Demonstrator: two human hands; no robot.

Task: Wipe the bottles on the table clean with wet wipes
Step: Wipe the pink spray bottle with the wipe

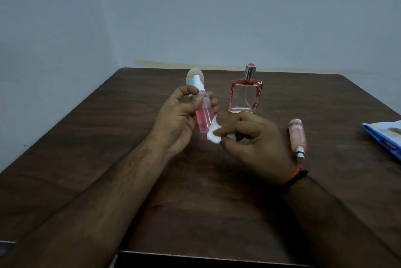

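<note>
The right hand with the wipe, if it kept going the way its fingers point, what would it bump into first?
Most likely the small pink spray bottle that the left hand grips. The right hand pinches the wet wipe, whose edge already seems to touch that bottle's lower end; depth is hard to judge.

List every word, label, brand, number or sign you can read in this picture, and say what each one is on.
Nothing here can be read for certain.
Wet wipes pack: white lettering on the blue edge, too blurred to read.
Lying pink bottle: a band of print near its far end, too small to read.
Pink spray bottle in the left hand: no text visible.
Square perfume bottle: no text visible.
</note>
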